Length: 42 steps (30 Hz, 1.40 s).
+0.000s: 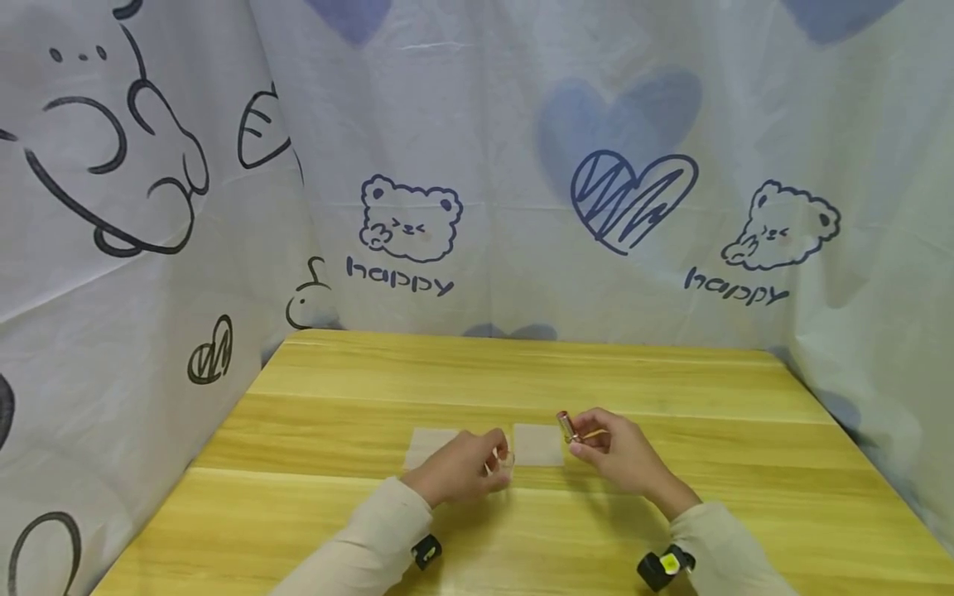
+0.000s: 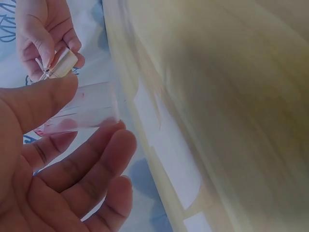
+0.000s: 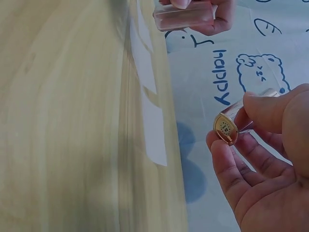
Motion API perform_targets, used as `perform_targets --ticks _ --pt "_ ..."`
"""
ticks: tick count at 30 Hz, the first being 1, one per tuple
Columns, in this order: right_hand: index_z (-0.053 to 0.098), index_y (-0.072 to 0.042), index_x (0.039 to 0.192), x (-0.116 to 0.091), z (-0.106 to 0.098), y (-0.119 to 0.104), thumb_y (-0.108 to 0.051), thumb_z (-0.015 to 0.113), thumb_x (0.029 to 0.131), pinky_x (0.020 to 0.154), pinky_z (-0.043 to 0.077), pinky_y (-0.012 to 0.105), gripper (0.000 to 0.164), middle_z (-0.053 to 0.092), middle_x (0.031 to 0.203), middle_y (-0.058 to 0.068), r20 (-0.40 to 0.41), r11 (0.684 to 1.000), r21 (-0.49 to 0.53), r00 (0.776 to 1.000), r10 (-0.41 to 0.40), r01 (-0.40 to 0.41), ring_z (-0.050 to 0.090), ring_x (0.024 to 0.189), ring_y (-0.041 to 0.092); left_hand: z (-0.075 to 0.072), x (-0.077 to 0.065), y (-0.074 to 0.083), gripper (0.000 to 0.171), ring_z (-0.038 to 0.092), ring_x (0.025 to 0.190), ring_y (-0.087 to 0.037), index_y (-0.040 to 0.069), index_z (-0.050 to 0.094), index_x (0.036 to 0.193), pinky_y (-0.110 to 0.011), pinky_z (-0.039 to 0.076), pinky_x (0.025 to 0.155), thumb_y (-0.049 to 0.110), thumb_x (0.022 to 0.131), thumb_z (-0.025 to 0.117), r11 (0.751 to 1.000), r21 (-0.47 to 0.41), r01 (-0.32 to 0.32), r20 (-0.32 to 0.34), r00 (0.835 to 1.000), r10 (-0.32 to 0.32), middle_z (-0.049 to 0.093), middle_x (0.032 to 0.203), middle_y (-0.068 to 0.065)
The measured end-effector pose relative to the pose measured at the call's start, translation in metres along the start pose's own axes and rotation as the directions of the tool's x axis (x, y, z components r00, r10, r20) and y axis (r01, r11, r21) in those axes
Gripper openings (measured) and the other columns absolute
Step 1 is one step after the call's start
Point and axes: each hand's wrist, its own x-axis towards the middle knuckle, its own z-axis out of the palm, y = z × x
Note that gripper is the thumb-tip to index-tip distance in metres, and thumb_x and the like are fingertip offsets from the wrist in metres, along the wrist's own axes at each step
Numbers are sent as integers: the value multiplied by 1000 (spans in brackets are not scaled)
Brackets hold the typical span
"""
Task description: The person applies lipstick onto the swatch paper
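While our left hand (image 1: 464, 468) pinches the cap (image 2: 94, 107) and our right hand (image 1: 624, 454) the tube (image 1: 567, 425), both above the table (image 1: 298, 430), we judge them light, stiff, slippery: best held by their sides.

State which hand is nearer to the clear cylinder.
Left: the left hand holds the clear cylinder; the right hand is apart from it, to the right, holding the shiny tube.

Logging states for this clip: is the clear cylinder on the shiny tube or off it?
Off: the left hand holds the clear cylinder, visibly apart from the shiny tube, which the right hand holds.
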Motion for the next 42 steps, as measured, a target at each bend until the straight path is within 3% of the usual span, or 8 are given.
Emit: perform_targets --ticks 10,22,31,42 --pt "60 0 108 -1 0 7 -3 69 90 74 55 27 20 62 100 11 5 999 36 1000 -17 17 65 88 22 3 -2 4 21 59 72 -5 15 51 93 -22 48 60 18 90 71 998 6 64 49 997 -64 67 87 1" --pt "59 1 106 -3 1 9 -1 68 89 75 55 27 19 62 101 12 1 999 50 1000 -8 8 66 90 25 8 -3 2 31 51 65 -4 17 50 84 -21 44 59 24 82 80 993 110 44 81 995 -53 60 77 9" --pt "59 0 108 -3 0 7 -5 68 91 75 55 26 20 61 103 12 10 998 59 1000 19 -20 66 93 26 8 -4 7 32 50 66 -5 18 51 85 -23 44 60 27 80 82 985 136 110 112 986 -126 57 76 10" --pt "59 1 109 -4 -1 5 -4 68 91 74 55 27 21 62 105 14 16 997 70 1000 25 -26 66 93 27 9 -5 9 32 50 64 -5 18 53 89 -23 44 60 25 79 82 980 155 124 126 982 -144 55 73 11"
